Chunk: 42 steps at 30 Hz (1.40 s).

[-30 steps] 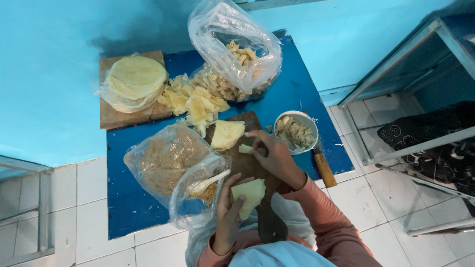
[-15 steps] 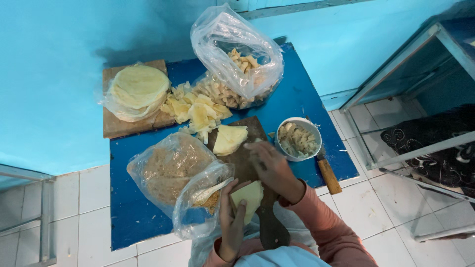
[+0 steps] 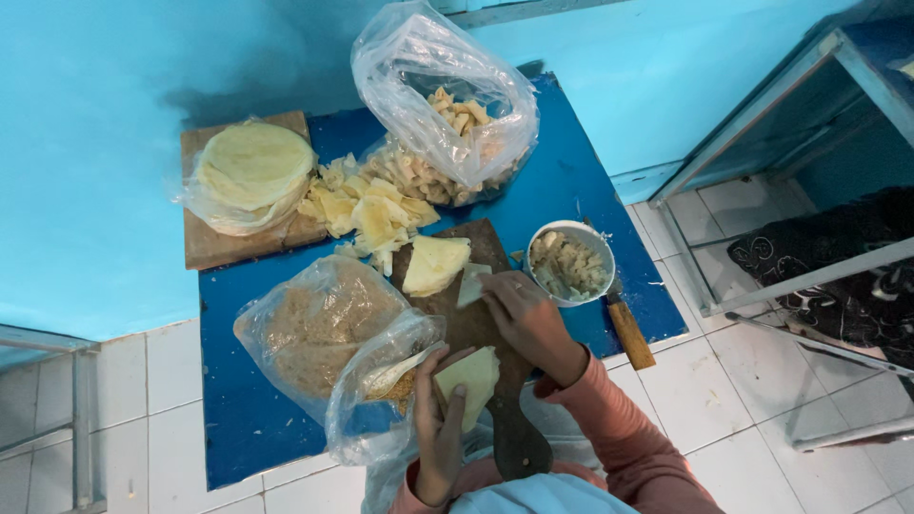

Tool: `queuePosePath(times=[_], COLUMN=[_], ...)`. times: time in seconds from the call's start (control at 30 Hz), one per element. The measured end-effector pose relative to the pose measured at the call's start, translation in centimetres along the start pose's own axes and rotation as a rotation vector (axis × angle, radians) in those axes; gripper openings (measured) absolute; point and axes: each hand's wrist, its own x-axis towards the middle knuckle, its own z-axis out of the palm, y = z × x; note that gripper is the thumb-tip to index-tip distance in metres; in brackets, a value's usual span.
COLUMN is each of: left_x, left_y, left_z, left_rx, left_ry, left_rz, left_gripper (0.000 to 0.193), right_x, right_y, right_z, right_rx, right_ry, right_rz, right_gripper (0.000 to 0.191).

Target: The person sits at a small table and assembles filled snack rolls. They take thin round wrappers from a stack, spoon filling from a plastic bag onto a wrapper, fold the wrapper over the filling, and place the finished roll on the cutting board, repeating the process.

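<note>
The left hand (image 3: 443, 433) curls its fingers around a pale triangular wrapper (image 3: 468, 381), held at the near end of the dark cutting board (image 3: 476, 328); the right hand (image 3: 526, 319) presses bent fingers on a smaller folded wrapper (image 3: 471, 284) mid-board, pinching its edge; a stack of wrappers (image 3: 435, 264) lies at the board's far end; a white bowl of filling (image 3: 568, 264) stands near the blue board's (image 3: 248, 419) right edge; a bag of crumbs (image 3: 314, 328) lies toward its left edge.

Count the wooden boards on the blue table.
2. One wooden board sits at the far left under the bagged round wrappers; the dark paddle-shaped board lies before the person. Bags may hide others.
</note>
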Motion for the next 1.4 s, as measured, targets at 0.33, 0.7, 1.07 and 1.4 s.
queuePosePath(times=[0.33, 0.7, 1.07, 1.4], left_x=[-0.2, -0.3, -0.5, -0.2], left_y=[-0.2, -0.9, -1.3, -0.8], left_z=[-0.1, -0.3, -0.5, -0.2], left_rx=[-0.181, -0.061, -0.084, -0.169], left_ry=[-0.002, -0.007, -0.015, -0.029], left_rz=[-0.145, -0.056, -0.047, -0.101], left_gripper=[0.053, 0.051, 0.055, 0.055], right_x=[-1.4, -0.6, 1.9, 2.3], right_y=[-0.7, -1.3, -0.6, 0.2], right_z=[2.0, -1.2, 0.5, 1.3], right_rx=[0.205, -0.073, -0.018, -0.098], right_ry=[0.14, 0.006, -0.157, -0.218], right_rz=[0.344, -0.029, -0.027, -0.21], right_gripper=[0.034, 0.038, 0.045, 0.047])
